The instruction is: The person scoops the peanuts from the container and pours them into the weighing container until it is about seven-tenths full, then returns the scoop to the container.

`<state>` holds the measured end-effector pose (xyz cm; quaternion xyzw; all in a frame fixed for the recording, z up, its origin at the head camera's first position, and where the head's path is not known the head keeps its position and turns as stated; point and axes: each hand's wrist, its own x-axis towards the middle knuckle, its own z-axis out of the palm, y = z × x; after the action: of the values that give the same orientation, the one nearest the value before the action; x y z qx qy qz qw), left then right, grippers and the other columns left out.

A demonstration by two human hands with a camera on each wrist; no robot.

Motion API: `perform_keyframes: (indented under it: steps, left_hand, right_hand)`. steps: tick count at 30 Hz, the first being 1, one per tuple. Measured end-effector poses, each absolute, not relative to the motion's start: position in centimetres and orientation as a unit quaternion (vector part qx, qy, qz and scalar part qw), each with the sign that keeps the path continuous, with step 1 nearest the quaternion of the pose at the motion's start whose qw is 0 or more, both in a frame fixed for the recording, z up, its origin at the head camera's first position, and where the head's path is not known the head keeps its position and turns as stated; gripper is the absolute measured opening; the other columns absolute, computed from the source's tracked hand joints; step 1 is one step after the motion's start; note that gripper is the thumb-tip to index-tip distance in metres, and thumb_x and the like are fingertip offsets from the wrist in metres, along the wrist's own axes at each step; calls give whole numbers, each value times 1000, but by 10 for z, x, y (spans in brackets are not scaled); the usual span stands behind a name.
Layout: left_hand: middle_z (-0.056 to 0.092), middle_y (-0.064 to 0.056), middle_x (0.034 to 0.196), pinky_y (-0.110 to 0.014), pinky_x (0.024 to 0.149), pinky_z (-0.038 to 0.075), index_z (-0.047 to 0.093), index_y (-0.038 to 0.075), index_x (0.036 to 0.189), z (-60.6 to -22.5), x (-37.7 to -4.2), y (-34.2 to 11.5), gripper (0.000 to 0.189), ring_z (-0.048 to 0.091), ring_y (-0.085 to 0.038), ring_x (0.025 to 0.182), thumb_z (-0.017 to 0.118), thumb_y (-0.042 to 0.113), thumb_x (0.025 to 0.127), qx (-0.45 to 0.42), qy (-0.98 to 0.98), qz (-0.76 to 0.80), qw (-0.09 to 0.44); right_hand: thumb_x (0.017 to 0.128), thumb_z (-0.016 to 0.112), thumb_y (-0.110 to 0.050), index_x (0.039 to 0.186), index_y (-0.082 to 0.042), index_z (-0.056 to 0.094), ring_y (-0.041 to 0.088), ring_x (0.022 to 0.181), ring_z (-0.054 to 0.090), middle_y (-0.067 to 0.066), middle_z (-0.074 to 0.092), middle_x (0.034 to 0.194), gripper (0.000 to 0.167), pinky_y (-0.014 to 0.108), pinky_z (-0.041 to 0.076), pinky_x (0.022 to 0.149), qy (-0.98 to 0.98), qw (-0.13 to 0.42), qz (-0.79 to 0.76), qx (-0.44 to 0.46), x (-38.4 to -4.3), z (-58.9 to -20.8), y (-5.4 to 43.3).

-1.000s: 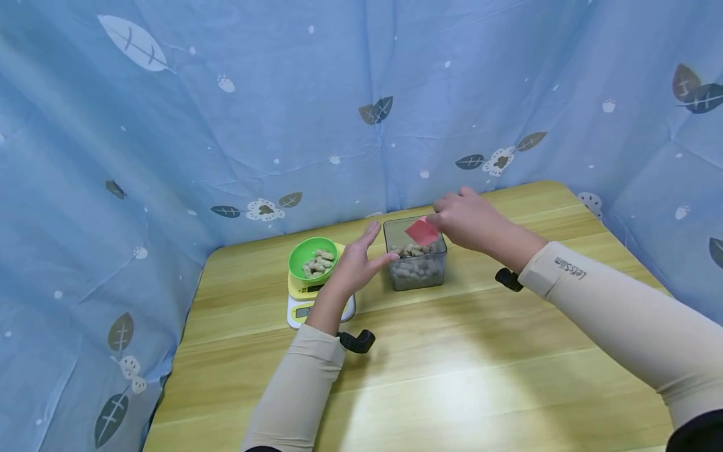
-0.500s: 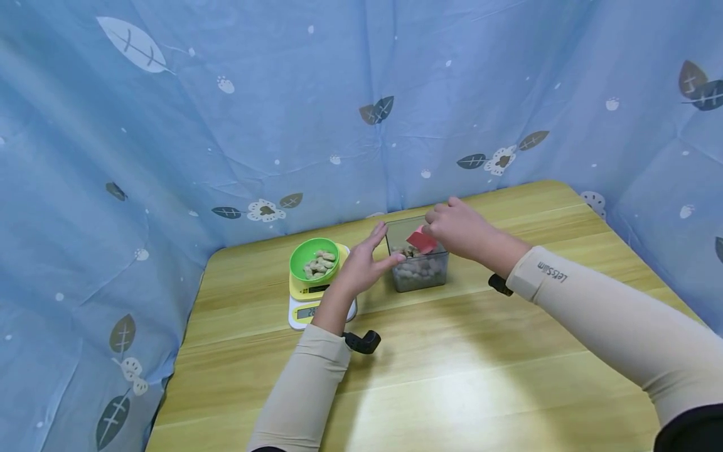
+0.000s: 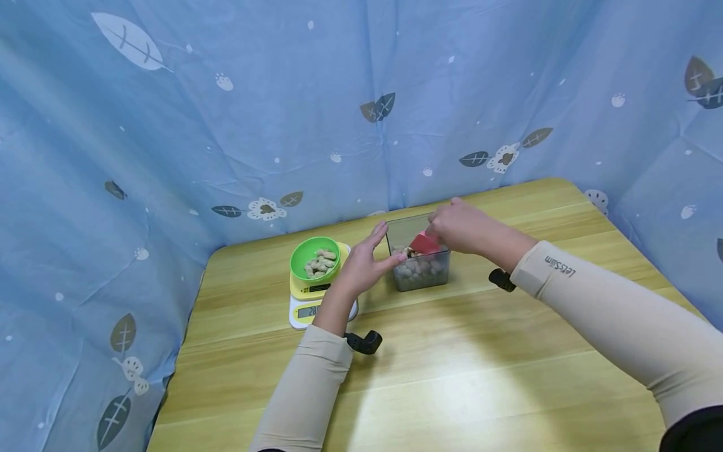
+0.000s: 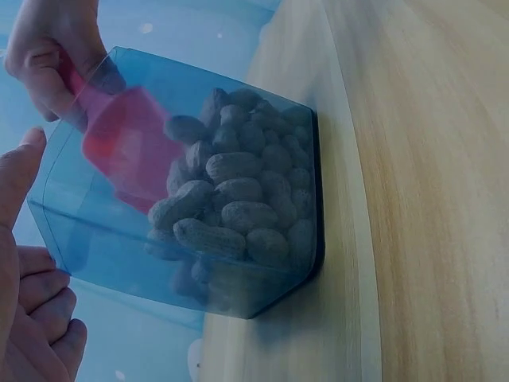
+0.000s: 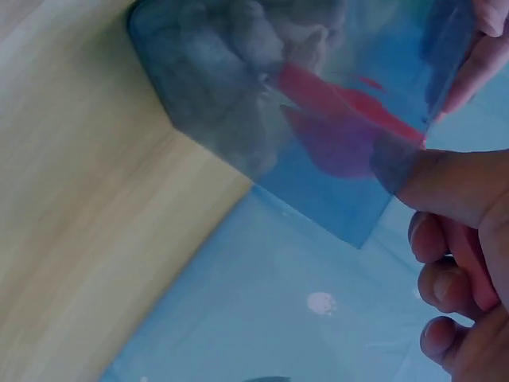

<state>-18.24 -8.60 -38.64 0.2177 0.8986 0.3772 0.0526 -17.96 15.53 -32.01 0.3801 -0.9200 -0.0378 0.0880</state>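
Observation:
My right hand (image 3: 460,227) grips the handle of a red scoop (image 3: 423,243). The scoop's blade tilts down inside a clear grey square container (image 3: 422,277) and meets the peanuts (image 4: 238,191); how many lie on the blade I cannot tell. Unshelled peanuts fill the container's lower part. My left hand (image 3: 361,267) is at the container's left side, thumb toward the near rim and fingers extended along the side. To its left, a green bowl (image 3: 305,250) with several peanuts stands on a yellow and white kitchen scale (image 3: 302,290), whose display is partly hidden by my wrist.
The wooden table (image 3: 480,376) carries the scale and the container near its far edge. A blue patterned curtain (image 3: 339,94) hangs right behind and along both sides. Black wrist cameras (image 3: 364,343) protrude under both wrists.
The scoop has moved lower into the container and its blade has dipped toward the peanuts. My left hand has shifted slightly right. The bowl stays on the scale.

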Motion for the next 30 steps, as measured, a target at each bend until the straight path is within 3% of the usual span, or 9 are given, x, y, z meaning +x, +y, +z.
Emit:
perform_keyframes:
  steps: [7,12,16,30]
  left_hand:
    - [23,7,163,-44,118,32,30,20,156,-386,-182,-85,85,31,-23,146,65,57,88,217,897,382,45]
    - [23,12,162,-44,117,33,31,20,156,-386,-182,-83,86,31,-22,147,67,56,88,213,895,389,40]
    - [23,13,162,-44,117,33,30,21,156,-386,-183,-82,86,31,-22,147,67,57,87,212,895,390,41]
    - [22,13,162,-43,118,31,28,25,156,-390,-183,-82,86,28,-20,148,66,58,87,200,895,396,45]
  right_hand:
    - [77,74,4,77,-12,75,19,61,55,2,61,68,16,31,33,54,-914,118,-44,387,-179,-330,150]
    - [79,68,5,66,-15,67,14,59,45,-2,57,65,23,32,32,59,-932,47,0,359,-182,-322,151]
    - [81,71,-1,63,-17,63,14,59,43,-5,57,63,25,33,36,60,-940,-13,46,338,-184,-314,151]
    - [87,65,-4,73,-12,70,15,62,43,-4,55,64,17,29,36,60,-946,-97,140,275,-187,-318,150]
